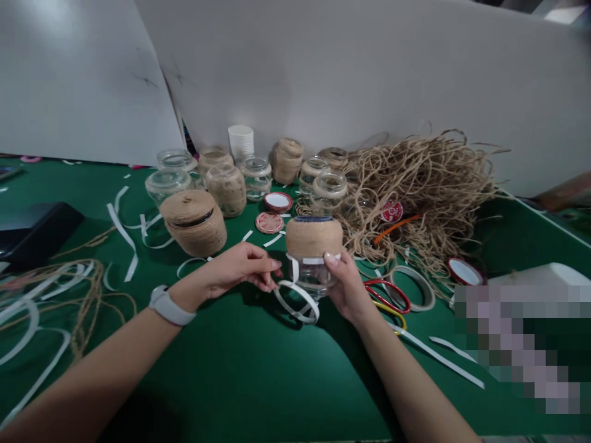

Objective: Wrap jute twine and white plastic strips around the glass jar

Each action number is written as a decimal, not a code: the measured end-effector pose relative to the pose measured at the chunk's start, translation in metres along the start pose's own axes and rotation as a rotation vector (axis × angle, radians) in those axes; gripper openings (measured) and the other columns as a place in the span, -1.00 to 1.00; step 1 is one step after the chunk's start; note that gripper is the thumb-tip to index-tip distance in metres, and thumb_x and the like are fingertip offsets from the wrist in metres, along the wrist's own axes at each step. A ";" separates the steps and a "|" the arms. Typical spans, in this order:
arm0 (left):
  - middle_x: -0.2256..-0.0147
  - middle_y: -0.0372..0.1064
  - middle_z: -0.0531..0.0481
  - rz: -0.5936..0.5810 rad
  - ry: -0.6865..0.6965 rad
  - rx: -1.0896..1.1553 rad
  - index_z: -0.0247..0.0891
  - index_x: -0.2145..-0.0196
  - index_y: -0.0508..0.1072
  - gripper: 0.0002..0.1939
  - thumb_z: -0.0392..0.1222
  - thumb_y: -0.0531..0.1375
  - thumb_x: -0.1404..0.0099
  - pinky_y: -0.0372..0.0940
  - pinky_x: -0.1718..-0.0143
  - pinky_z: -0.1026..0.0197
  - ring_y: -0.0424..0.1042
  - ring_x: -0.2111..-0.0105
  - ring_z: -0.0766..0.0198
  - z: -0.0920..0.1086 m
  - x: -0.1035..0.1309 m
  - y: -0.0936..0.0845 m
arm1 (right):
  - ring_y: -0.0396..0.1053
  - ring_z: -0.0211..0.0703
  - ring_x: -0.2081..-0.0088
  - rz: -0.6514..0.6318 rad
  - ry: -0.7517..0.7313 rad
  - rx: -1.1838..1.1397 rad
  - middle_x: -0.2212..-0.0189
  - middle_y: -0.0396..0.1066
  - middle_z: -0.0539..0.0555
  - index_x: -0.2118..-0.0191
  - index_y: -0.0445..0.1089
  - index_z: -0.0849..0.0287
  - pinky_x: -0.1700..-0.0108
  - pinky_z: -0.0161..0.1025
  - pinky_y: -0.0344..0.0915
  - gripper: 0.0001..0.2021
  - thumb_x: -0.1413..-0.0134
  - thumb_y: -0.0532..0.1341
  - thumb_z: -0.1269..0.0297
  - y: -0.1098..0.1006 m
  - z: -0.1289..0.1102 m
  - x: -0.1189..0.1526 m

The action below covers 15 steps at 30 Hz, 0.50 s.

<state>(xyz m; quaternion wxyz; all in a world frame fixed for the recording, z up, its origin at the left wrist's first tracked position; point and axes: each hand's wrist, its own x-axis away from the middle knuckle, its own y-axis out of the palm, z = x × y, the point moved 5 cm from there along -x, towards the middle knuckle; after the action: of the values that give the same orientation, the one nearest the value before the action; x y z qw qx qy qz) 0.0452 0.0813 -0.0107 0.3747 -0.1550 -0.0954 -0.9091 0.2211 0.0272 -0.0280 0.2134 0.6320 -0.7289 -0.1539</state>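
Observation:
A clear glass jar (318,271) stands or hangs just above the green table in my right hand (346,283), whose fingers and thumb grip its right side. Tan twine (314,239) wraps the jar's upper part, below a dark blue top face. A narrow white strip (302,314) runs around the glass under the twine, and its loose length curls down in front. My left hand (252,267) is closed in a pinch left of the jar, its fingertips at the edge of that curl. Exactly where the fingers meet the strip is hard to see.
Twine-wrapped jars (196,227) and bare glass jars (330,187) stand behind, beside paper cups (241,143). A heap of twine (425,178) lies back right. Scissors (392,295) and a tape roll (422,289) sit right. Strip scraps (124,234) litter the left.

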 end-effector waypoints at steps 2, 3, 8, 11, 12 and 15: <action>0.42 0.46 0.01 0.114 0.054 -0.065 -0.27 0.37 0.48 -0.72 -0.08 0.42 -0.06 0.37 0.43 0.20 0.45 0.47 0.26 -0.006 -0.007 -0.009 | 0.52 0.07 0.08 -0.070 -0.029 0.036 0.20 0.58 0.06 0.06 0.43 0.04 0.02 -0.07 0.45 -0.40 0.33 0.51 0.09 0.003 -0.004 0.002; 0.34 0.48 0.00 0.176 0.136 -0.106 -0.26 0.30 0.46 -0.63 -0.13 0.47 0.04 0.37 0.40 0.19 0.45 0.42 0.25 -0.005 -0.009 -0.013 | 0.51 0.08 0.06 -0.099 -0.025 0.042 0.19 0.57 0.06 0.05 0.43 0.02 0.01 -0.07 0.44 -0.40 0.35 0.51 0.10 0.004 -0.005 0.003; -0.18 0.32 -0.23 0.020 0.292 -0.119 -0.13 -0.16 0.35 -0.22 -0.13 0.47 0.02 0.35 0.01 -0.06 0.43 -0.05 -0.06 -0.007 -0.012 -0.005 | 0.49 0.21 0.02 -0.210 0.119 -0.055 0.17 0.58 0.12 0.13 0.48 0.04 0.00 0.07 0.43 -0.41 0.37 0.46 -0.08 0.004 0.002 0.004; -0.31 0.17 -0.22 -0.074 0.334 0.002 -0.09 -0.27 0.24 -0.04 -0.09 0.51 0.06 0.20 -0.19 -0.16 0.21 -0.27 -0.18 -0.007 -0.010 0.008 | 0.44 0.24 -0.07 -0.303 0.173 -0.068 0.20 0.60 0.14 0.20 0.50 0.06 -0.05 0.14 0.39 -0.46 0.30 0.40 -0.20 0.009 0.007 0.005; -0.31 0.18 -0.20 -0.093 0.367 0.064 -0.09 -0.28 0.23 0.01 -0.06 0.53 0.10 0.14 -0.24 -0.16 0.15 -0.30 -0.19 -0.006 -0.009 0.013 | 0.42 0.24 -0.09 -0.322 0.181 -0.059 0.20 0.60 0.13 0.21 0.51 0.06 -0.06 0.14 0.38 -0.46 0.27 0.38 -0.23 0.011 0.009 0.005; -0.29 0.21 -0.20 -0.122 0.356 0.222 -0.10 -0.28 0.24 0.04 0.00 0.54 0.12 0.10 -0.28 -0.16 0.11 -0.32 -0.21 -0.003 -0.007 0.023 | 0.39 0.19 -0.14 -0.332 0.211 -0.006 0.15 0.59 0.13 0.17 0.51 0.06 -0.10 0.13 0.35 -0.41 0.12 0.25 -0.35 0.016 0.017 0.005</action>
<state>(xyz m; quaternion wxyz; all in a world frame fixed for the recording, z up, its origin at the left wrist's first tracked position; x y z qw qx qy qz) 0.0655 0.0688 -0.0147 0.3448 0.0564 -0.1363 -0.9270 0.1988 0.0243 -0.0340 0.2622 0.7557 -0.5876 -0.1221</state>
